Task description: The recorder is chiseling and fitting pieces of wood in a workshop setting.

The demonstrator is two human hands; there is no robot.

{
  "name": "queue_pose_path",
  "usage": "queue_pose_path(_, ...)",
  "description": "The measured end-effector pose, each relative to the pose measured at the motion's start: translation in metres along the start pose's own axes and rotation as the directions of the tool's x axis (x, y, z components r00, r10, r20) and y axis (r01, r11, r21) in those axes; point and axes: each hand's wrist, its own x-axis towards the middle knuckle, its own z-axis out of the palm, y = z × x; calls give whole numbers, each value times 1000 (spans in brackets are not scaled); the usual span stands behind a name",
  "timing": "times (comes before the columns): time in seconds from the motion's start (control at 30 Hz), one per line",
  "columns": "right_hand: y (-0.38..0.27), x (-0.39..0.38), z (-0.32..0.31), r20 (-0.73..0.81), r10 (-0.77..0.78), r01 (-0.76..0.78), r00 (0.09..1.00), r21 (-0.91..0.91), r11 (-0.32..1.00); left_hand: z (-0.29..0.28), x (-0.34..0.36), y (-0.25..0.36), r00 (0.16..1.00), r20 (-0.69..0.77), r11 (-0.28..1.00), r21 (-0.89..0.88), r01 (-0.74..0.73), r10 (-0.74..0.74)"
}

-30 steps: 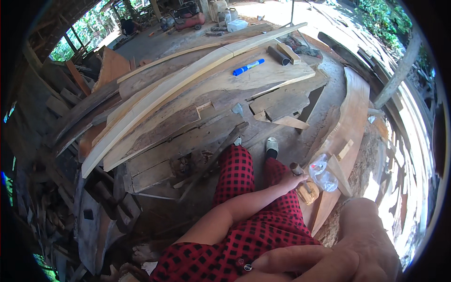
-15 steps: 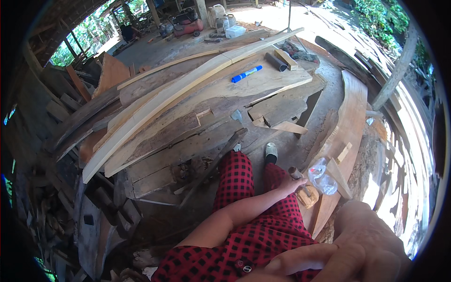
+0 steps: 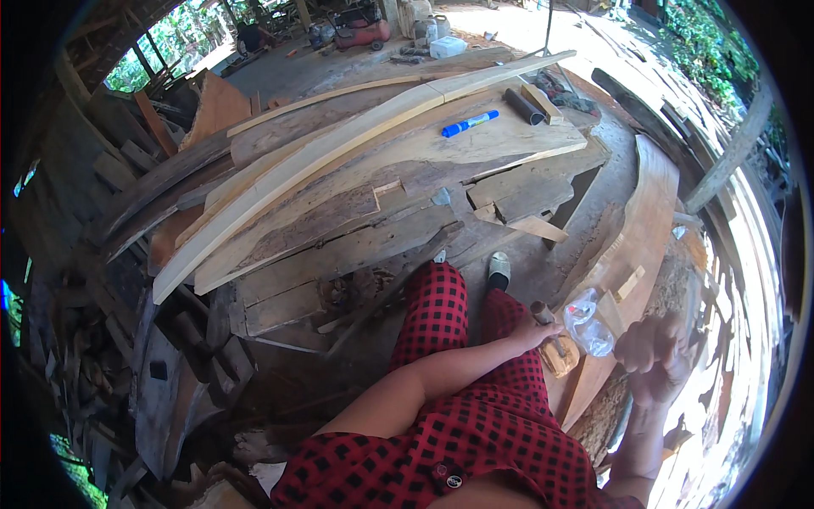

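Note:
My left hand [image 3: 531, 332] grips an upright brown cylindrical handle [image 3: 539, 309] beside my red-and-black checked trouser leg. Just below it is a pale wooden block [image 3: 560, 359] with what looks like a metal part on it. My right hand [image 3: 651, 356] is raised at the right with curled fingers; whether anything is inside them is hidden. Between the hands, a clear plastic bag [image 3: 579, 312] lies on a long wavy-edged plank [image 3: 647, 204], next to small wooden offcuts [image 3: 628, 284].
Long boards [image 3: 356, 136] cross in front of me, carrying a blue marker [image 3: 471, 123] and a dark tube [image 3: 524, 107]. Scrap wood [image 3: 170, 399] piles at left. A leaning post [image 3: 729, 153] stands right. A red compressor [image 3: 362, 34] and containers [image 3: 447, 47] stand behind.
My right hand has moved from the close foreground up and away from my body, to beside the plastic bag. My left hand keeps its grip on the handle.

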Motion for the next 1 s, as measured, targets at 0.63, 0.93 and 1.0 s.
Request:
queue_pose_path(0.63, 213, -95, -110, -407, 829, -921, 384, -110, 373, -10, 5, -17, 993, -15, 981, 155, 117, -116)
queue_pose_path(0.93, 223, -109, -109, -465, 740, -869, 485, -165, 466, -4, 7, -16, 996, -41, 982, 170, 82, -76)
queue_pose_path(1.0, 223, -109, -106, -467, 731, -864, 497, -184, 469, -7, 7, -14, 994, -36, 976, 187, 108, -103)
